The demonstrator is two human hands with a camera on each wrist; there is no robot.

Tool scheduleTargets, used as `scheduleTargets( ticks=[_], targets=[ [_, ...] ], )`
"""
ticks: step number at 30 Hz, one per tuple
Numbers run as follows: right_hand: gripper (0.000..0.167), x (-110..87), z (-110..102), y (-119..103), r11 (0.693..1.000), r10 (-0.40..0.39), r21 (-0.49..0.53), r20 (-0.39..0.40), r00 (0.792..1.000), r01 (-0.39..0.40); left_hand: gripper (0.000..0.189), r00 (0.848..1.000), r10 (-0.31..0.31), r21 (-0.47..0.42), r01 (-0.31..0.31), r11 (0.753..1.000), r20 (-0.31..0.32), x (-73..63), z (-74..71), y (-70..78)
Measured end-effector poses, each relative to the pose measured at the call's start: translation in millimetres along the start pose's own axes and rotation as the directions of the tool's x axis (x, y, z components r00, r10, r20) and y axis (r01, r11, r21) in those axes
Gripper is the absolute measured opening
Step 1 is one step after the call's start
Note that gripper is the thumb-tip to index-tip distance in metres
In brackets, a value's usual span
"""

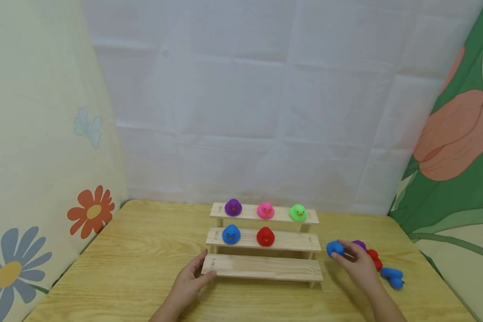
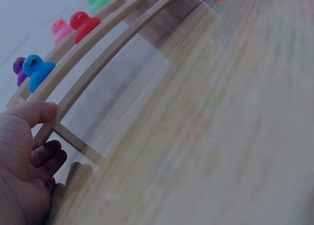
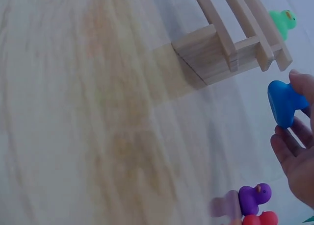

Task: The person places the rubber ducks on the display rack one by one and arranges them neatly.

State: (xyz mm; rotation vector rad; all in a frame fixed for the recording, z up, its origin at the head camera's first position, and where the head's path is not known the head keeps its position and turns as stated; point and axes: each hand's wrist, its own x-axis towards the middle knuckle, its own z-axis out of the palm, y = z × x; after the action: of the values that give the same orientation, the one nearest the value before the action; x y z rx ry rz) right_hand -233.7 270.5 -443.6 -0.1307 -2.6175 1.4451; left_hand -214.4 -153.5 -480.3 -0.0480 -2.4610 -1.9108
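My right hand (image 1: 358,264) pinches a blue rubber duck (image 1: 335,249) above the table, off the right end of a three-step wooden stand (image 1: 261,267); the right wrist view shows this blue duck (image 3: 283,103) between thumb and fingers. My left hand (image 1: 187,282) holds the left end of the lowest step, its thumb (image 2: 41,112) on the front edge. A purple duck (image 1: 233,207), a pink duck (image 1: 265,210) and a green duck (image 1: 298,213) sit on the top step. On the middle step sit a blue duck (image 1: 231,234) and a red duck (image 1: 265,236). Nothing stands on the bottom step.
Right of the stand, partly behind my right hand, are a purple duck (image 1: 359,244) and a red duck (image 1: 374,259). Another blue duck (image 1: 392,277) lies tipped over nearer the front. The wooden table (image 1: 153,250) backs onto a white cloth (image 1: 233,98), with flowered panels at both sides.
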Motion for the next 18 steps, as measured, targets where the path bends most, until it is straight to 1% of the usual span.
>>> scheduleTargets(
  ticks=[8,12,16,18],
  targets=[
    [0.060,0.1,-2,-18,1.000,-0.003,-0.002,0.018,1.000,0.003,0.073,1.000,0.008,-0.003,-0.008,1.000,0.001,0.8,-0.2,-0.8],
    [0.059,0.4,-1,-26,1.000,-0.026,-0.017,0.022,0.999,0.026,0.073,1.000,0.007,0.000,-0.007,1.000,0.001,0.6,-0.4,-0.9],
    [0.055,0.5,1,-32,0.999,-0.051,-0.011,0.023,0.998,0.051,0.073,1.000,0.004,0.008,-0.004,1.000,-0.001,0.3,-0.7,-0.7],
    [0.053,1.1,3,-34,0.997,-0.075,0.010,0.025,0.997,0.074,0.073,1.000,0.002,0.013,-0.002,1.000,-0.003,0.1,-0.9,-0.5]
  ],
)
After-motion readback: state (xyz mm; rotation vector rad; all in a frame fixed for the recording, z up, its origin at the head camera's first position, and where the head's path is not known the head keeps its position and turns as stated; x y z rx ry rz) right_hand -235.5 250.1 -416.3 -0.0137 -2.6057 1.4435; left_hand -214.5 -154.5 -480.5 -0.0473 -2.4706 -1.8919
